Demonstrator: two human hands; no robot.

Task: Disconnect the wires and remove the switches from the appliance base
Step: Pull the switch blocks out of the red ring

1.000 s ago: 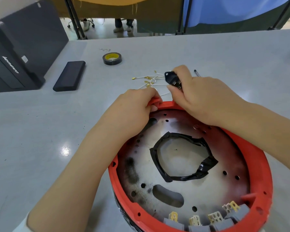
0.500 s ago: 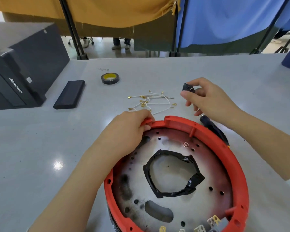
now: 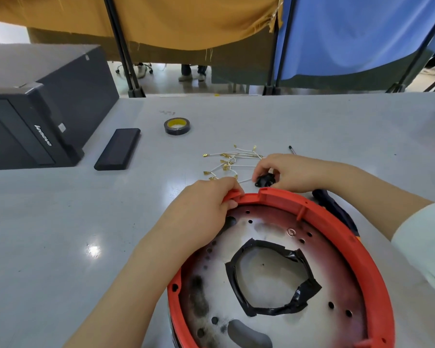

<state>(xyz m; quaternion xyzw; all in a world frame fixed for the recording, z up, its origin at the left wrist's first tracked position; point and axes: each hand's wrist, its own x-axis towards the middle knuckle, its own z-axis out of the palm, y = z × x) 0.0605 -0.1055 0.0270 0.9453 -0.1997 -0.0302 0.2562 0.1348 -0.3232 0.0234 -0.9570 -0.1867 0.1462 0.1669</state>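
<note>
The round appliance base (image 3: 357, 249) has a red plastic rim and a scorched white inner plate with a ring of black tape (image 3: 271, 280). My left hand (image 3: 206, 209) grips the rim at its far edge. Just beyond the rim my right hand (image 3: 291, 172) holds a small black switch (image 3: 264, 181) against the table. A pile of loose white wires with gold terminals (image 3: 230, 162) lies on the table next to that switch.
A roll of black tape (image 3: 177, 126) and a flat black block (image 3: 118, 148) lie further back on the left. A black computer case (image 3: 35, 116) stands at the far left. A screwdriver with a dark handle (image 3: 334, 209) lies right of the base, under my right forearm.
My right hand pulled the black switch off the rim, lifted it away, and has now brought it down onto the table beside the wires. The left hand has stayed on the rim.
</note>
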